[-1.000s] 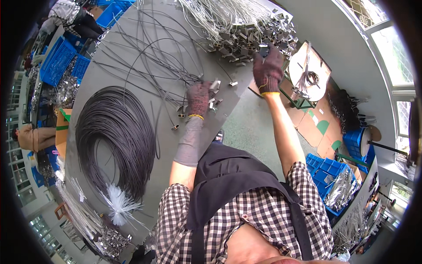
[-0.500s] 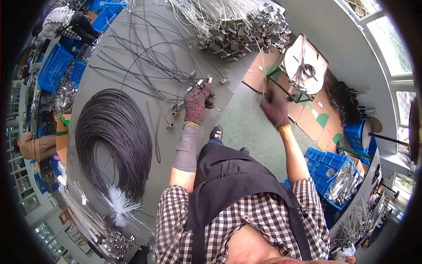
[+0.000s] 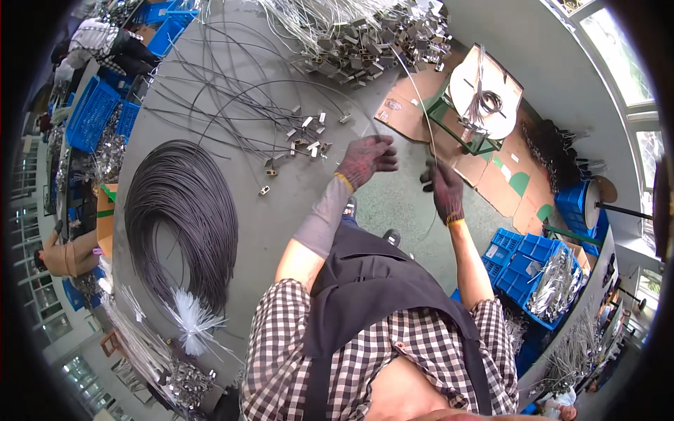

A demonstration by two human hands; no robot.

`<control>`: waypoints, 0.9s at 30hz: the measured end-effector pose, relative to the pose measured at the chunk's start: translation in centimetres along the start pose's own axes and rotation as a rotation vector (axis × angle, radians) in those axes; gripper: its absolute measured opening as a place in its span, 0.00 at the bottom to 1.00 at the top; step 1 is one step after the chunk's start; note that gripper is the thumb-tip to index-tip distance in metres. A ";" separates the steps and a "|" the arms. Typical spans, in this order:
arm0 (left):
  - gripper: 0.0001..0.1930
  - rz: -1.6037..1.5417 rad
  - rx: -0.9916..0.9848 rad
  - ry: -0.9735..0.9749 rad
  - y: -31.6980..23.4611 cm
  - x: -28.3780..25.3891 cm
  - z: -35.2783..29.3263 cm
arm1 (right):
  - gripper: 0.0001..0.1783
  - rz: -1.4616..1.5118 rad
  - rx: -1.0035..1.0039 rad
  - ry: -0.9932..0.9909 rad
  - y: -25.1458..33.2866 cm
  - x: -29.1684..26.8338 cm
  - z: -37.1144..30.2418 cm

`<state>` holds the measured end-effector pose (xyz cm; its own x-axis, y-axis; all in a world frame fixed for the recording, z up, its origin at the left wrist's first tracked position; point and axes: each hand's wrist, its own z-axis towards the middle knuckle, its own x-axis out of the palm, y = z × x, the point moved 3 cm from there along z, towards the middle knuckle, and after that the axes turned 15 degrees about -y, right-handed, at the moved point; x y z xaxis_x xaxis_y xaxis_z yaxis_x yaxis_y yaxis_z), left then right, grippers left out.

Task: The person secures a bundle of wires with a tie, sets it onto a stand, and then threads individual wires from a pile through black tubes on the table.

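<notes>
My left hand (image 3: 366,161), in a dark red glove, is at the table's right edge, its fingers curled in. A thin black cable (image 3: 295,81) arcs over the table to it and seems to end in its grip. My right hand (image 3: 445,188), gloved as well, is over the floor gap with fingers bent round a thin pale cable (image 3: 420,98). That cable runs up to the pile of silver metal blocks (image 3: 358,52). Several black cables with small silver end pieces (image 3: 307,121) lie left of my left hand.
A big coil of black cable (image 3: 210,210) lies on the grey table (image 3: 260,231), with a pale bristly bundle (image 3: 193,324) at its near end. Right stand a green-framed reel stand (image 3: 449,116), cardboard sheets (image 3: 491,193) and blue crates (image 3: 523,270). Another person (image 3: 98,38) bends at far left.
My left hand has moved right, away from the silver end pieces, toward my right hand. My right hand has dropped slightly, and the pale cable now stretches down to it.
</notes>
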<state>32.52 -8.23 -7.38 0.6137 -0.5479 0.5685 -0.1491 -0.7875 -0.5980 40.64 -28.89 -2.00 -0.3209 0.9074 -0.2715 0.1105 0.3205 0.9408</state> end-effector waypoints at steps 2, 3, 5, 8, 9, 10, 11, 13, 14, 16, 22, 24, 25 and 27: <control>0.12 -0.036 0.017 0.005 0.6 2.9 1.7 | 0.13 -0.093 -0.134 -0.066 1.1 0.0 1.0; 0.12 -0.074 0.033 0.015 0.6 4.3 2.6 | 0.13 -0.090 -0.129 -0.074 0.4 -0.6 0.6; 0.11 -0.081 0.038 -0.017 0.7 6.4 3.9 | 0.14 -0.260 -0.372 -0.124 -1.3 -2.6 -0.8; 0.11 -0.188 0.026 0.013 0.2 8.2 4.8 | 0.14 -0.321 -0.158 -0.021 -8.0 -7.5 -7.2; 0.11 -0.188 0.037 0.020 0.4 8.2 5.1 | 0.14 -0.350 -0.073 0.000 -10.6 -9.6 -9.8; 0.11 -0.187 0.050 0.026 0.3 8.1 5.1 | 0.13 -0.347 0.025 0.024 -13.9 -11.7 -12.2; 0.12 -0.201 0.055 0.028 0.1 8.5 4.4 | 0.13 -0.396 0.122 0.050 -15.8 -13.8 -14.5; 0.13 -0.212 0.090 0.005 -0.4 7.4 3.7 | 0.12 -0.344 0.497 0.056 -18.8 -17.3 -18.4; 0.13 -0.222 0.124 -0.015 -0.7 6.8 3.6 | 0.11 -0.371 0.496 0.050 -19.7 -18.7 -19.9; 0.13 -0.231 0.138 -0.024 -1.6 5.9 3.6 | 0.11 -0.394 0.490 0.051 -20.6 -20.1 -21.6; 0.11 -0.271 0.360 -0.035 -7.9 4.8 1.0 | 0.09 -0.596 0.408 0.093 -21.3 -21.1 -22.3; 0.11 -0.285 0.397 -0.022 -9.8 4.7 0.0 | 0.09 -0.524 0.377 0.093 -25.8 -22.1 -22.4; 0.11 -0.300 0.422 0.001 -10.9 4.3 -0.2 | 0.09 -0.453 0.350 0.091 -27.6 -22.5 -22.3; 0.12 -0.313 0.490 0.026 -12.6 3.8 -1.1 | 0.09 -0.379 0.346 0.107 -28.4 -22.7 -21.7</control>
<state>35.88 -0.71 2.89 0.5502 -0.3218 0.7705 0.4164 -0.6941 -0.5872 24.40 -64.49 -18.16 -0.4913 0.6833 -0.5401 0.2665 0.7083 0.6537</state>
